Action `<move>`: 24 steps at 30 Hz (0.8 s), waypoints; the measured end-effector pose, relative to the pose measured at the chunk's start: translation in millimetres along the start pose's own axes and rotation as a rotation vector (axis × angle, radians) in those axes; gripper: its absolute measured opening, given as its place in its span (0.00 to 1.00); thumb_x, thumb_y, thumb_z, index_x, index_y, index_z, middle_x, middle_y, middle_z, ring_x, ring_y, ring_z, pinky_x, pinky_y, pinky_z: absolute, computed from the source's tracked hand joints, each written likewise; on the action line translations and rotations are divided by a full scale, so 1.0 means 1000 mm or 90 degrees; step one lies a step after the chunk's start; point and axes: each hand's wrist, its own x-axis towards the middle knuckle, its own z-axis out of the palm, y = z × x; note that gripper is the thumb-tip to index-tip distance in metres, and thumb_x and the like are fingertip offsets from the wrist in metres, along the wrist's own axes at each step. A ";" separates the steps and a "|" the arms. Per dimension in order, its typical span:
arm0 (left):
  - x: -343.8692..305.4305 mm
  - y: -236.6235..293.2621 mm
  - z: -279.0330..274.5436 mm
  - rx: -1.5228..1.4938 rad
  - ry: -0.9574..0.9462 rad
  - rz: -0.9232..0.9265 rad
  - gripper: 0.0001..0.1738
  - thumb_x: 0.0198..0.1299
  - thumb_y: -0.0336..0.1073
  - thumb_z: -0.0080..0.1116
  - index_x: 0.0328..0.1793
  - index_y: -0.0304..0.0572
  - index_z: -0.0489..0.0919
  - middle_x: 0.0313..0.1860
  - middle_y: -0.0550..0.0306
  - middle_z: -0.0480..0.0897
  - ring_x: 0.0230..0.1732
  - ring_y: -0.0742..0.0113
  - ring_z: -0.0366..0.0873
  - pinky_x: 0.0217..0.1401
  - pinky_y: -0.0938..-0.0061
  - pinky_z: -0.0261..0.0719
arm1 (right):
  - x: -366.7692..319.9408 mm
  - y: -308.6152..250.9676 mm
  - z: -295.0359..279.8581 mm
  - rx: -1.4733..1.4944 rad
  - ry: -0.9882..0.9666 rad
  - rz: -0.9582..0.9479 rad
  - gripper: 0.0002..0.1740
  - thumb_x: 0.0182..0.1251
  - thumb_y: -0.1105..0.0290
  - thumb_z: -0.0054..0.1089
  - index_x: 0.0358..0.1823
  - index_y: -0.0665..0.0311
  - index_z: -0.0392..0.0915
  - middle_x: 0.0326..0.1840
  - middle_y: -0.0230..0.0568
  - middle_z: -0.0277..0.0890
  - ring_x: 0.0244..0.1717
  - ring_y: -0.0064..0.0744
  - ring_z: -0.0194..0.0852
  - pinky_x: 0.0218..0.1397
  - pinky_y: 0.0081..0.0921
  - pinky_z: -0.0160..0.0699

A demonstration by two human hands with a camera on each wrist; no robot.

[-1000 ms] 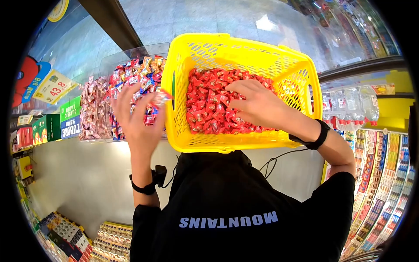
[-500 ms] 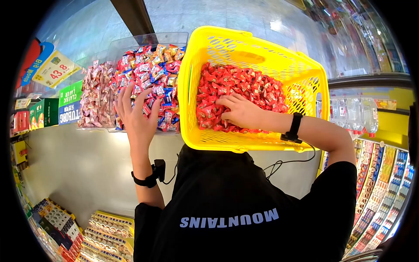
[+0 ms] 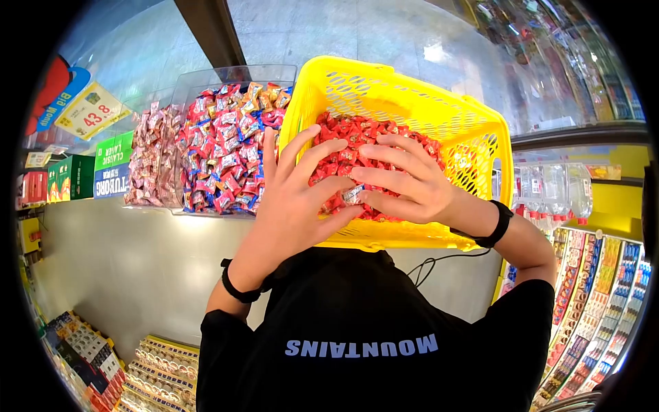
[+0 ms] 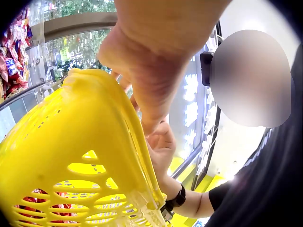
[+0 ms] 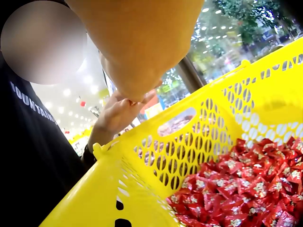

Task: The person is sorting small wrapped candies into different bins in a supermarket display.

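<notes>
A wrapped candy (image 3: 353,194) with a whitish wrapper shows between the two hands, over the yellow shopping basket (image 3: 405,86). The right hand (image 3: 412,180) pinches it at its fingertips. Reaching in over the basket's left rim, the left hand (image 3: 298,192) has its fingers spread, with thumb and index fingertips right around the same candy. Many red-wrapped candies (image 3: 419,141) fill the bottom of the basket. The left wrist view has the left hand (image 4: 151,61) above the basket wall, near the right hand (image 4: 162,146).
Left of the basket stands a clear bin of mixed candies (image 3: 226,151), beside pink-wrapped candies (image 3: 151,158). A price sign (image 3: 93,110) and a green beer carton (image 3: 113,154) are farther left. Water bottles (image 3: 556,189) stand right of the basket. A cable (image 3: 439,259) hangs near the basket's front.
The left hand held a candy near the basket's left rim, then was open over the mixed candies; now it has come right, over the basket. The right hand has risen from the red candies.
</notes>
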 end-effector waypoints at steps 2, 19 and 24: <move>0.003 0.001 0.002 0.019 0.010 -0.002 0.16 0.51 0.44 0.83 0.46 0.56 0.92 0.74 0.59 0.80 0.83 0.43 0.65 0.89 0.30 0.40 | -0.002 -0.001 -0.002 -0.009 0.000 0.024 0.08 0.59 0.69 0.74 0.39 0.55 0.86 0.69 0.43 0.82 0.73 0.52 0.78 0.69 0.54 0.83; -0.045 -0.095 0.032 0.271 0.170 -0.217 0.36 0.62 0.44 0.74 0.78 0.66 0.79 0.87 0.48 0.63 0.89 0.36 0.51 0.87 0.27 0.41 | -0.190 0.070 0.034 -0.244 -0.638 0.547 0.28 0.65 0.62 0.69 0.69 0.51 0.83 0.81 0.53 0.68 0.82 0.63 0.61 0.84 0.59 0.64; -0.042 -0.092 0.039 0.253 0.160 -0.209 0.31 0.64 0.43 0.73 0.75 0.62 0.82 0.86 0.47 0.64 0.88 0.36 0.53 0.87 0.30 0.43 | -0.208 0.067 0.055 -0.286 -0.502 0.545 0.21 0.66 0.66 0.65 0.61 0.53 0.87 0.78 0.52 0.70 0.82 0.59 0.62 0.82 0.58 0.64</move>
